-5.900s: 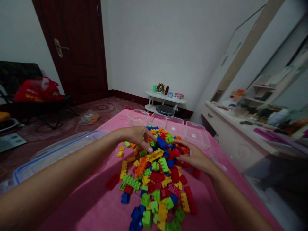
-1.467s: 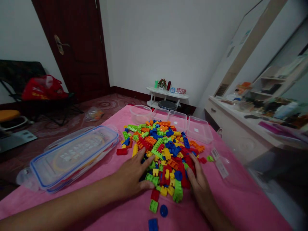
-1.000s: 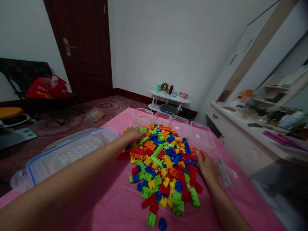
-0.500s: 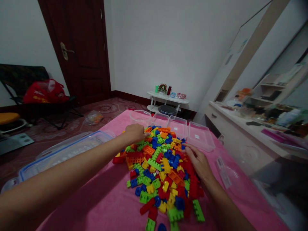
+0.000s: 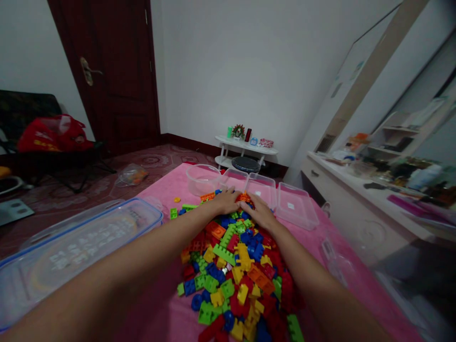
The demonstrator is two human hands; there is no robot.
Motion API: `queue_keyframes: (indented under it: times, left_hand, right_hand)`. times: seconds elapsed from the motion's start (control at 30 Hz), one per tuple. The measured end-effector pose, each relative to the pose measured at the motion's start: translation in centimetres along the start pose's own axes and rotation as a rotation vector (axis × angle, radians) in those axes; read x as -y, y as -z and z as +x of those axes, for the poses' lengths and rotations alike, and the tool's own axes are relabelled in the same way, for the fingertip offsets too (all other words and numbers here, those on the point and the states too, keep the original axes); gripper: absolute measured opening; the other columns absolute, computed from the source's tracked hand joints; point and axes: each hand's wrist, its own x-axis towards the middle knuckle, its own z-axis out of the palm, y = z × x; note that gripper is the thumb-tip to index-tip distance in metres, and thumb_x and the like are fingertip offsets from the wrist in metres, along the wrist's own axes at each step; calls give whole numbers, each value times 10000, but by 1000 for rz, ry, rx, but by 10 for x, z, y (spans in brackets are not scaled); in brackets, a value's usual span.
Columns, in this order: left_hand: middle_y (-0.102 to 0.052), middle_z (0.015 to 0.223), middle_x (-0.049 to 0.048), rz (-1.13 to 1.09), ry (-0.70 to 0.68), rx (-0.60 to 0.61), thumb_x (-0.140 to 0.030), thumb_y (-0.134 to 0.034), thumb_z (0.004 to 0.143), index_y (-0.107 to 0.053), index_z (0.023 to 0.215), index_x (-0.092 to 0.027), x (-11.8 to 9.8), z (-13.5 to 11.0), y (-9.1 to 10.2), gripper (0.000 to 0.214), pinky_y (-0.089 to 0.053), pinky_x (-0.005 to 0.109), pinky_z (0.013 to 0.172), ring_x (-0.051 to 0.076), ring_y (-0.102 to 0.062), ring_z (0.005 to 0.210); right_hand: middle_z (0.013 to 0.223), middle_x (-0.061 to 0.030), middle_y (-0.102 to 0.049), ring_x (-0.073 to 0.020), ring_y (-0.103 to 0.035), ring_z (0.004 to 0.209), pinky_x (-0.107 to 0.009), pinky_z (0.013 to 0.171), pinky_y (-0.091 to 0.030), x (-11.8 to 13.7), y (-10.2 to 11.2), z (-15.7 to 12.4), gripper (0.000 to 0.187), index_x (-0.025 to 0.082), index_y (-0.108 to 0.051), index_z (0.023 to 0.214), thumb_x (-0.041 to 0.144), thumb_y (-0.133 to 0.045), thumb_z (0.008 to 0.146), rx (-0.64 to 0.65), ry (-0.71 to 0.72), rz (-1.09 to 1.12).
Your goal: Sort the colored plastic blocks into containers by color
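Observation:
A heap of coloured plastic building bricks [image 5: 235, 266] in red, blue, green, yellow and orange lies on the pink cloth [image 5: 167, 190]. My left hand [image 5: 225, 201] lies palm down on the far end of the heap, fingers stretched out. My right hand [image 5: 259, 212] rests beside it, nearly touching, also flat on the bricks. Neither hand holds a brick. Just beyond the fingertips stand several clear plastic tubs [image 5: 265, 190], the leftmost a round bowl [image 5: 201, 178].
A large clear lidded box with blue trim [image 5: 71, 247] sits at the left. A few stray bricks [image 5: 178, 211] lie left of the heap. Small clear pieces [image 5: 331, 259] rest at the right. Beyond are a white side table [image 5: 245, 149], a door and a dresser.
Both hands have reached forward and come together at the far end of the heap. The left moved right, the right moved up from the heap's right side. The bricks have been spread around.

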Motion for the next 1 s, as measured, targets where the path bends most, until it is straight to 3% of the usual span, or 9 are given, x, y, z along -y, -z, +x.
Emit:
queue_keyframes:
  times: [0.17, 0.3, 0.4, 0.47, 0.57, 0.63, 0.77, 0.9, 1.0]
  left_hand:
    - [-576, 1305, 97, -125, -169, -50, -461, -425, 886, -502, 1300, -197, -2, -27, 17, 497, -397, 340, 994, 233, -535, 1174]
    - [-706, 958, 64, -251, -292, 7, -516, -374, 906, -673, 984, -162, -10, -57, 45, 471, -454, 280, 788, 199, -628, 862]
    - [-704, 785, 56, -370, -232, 58, -578, -327, 904, -701, 820, -131, -6, -75, 62, 588, -435, 252, 668, 173, -617, 710]
    - [-713, 814, 67, -412, -135, -24, -590, -312, 901, -709, 855, -118, 4, -78, 66, 619, -435, 245, 660, 176, -628, 727]
    - [-719, 974, 94, -289, 40, -196, -605, -323, 881, -703, 973, -128, 26, -67, 59, 616, -453, 266, 749, 217, -647, 876]
    - [-677, 1148, 129, -169, 186, -176, -642, -332, 855, -663, 1112, -131, 38, -54, 49, 662, -448, 294, 846, 257, -622, 1034]
    - [-598, 1289, 158, -44, 345, 36, -777, -304, 774, -581, 1268, -168, 43, -30, 27, 831, -427, 346, 934, 314, -566, 1165]
    - [-639, 1241, 112, 3, 340, 60, -853, -329, 686, -602, 1252, -281, 31, -20, 17, 850, -429, 389, 931, 341, -577, 1139]
    - [-676, 1169, 104, -55, 281, 77, -848, -312, 701, -688, 1115, -247, 23, -18, 16, 821, -440, 359, 903, 322, -601, 1091]
  right_hand:
    - [1276, -60, -602, -239, -542, 1177, -402, 1027, -399, 14, 14, -21, 520, 222, -537, 1275, 529, -498, 858, 104, 64, 209]
    - [1275, -40, -610, -234, -545, 1185, -396, 1030, -398, 36, 41, -51, 443, 243, -597, 1208, 499, -536, 851, 222, 98, 310]
    - [1165, -64, -670, -240, -599, 1103, -393, 985, -433, 38, 63, -70, 432, 221, -623, 1179, 488, -551, 848, 247, 67, 392]
    - [1007, -73, -716, -242, -651, 972, -389, 912, -474, 26, 72, -76, 439, 191, -650, 1120, 516, -510, 859, 153, -2, 444]
    - [893, -90, -725, -266, -659, 882, -404, 853, -486, -9, 74, -73, 483, 162, -704, 896, 577, -463, 844, -88, -176, 328]
    - [859, -103, -724, -289, -651, 875, -420, 838, -480, -33, 67, -67, 516, 160, -706, 778, 613, -461, 817, -144, -311, 207]
    - [752, -101, -718, -281, -659, 805, -380, 734, -501, -58, 47, -51, 536, 166, -712, 763, 658, -498, 775, -30, -502, 297]
    - [717, -74, -704, -253, -652, 765, -334, 670, -494, -55, 31, -37, 519, 167, -697, 791, 666, -580, 714, 24, -533, 382]
    - [739, -46, -695, -228, -639, 768, -305, 660, -480, -46, 23, -29, 497, 173, -671, 796, 651, -641, 666, 45, -514, 386]
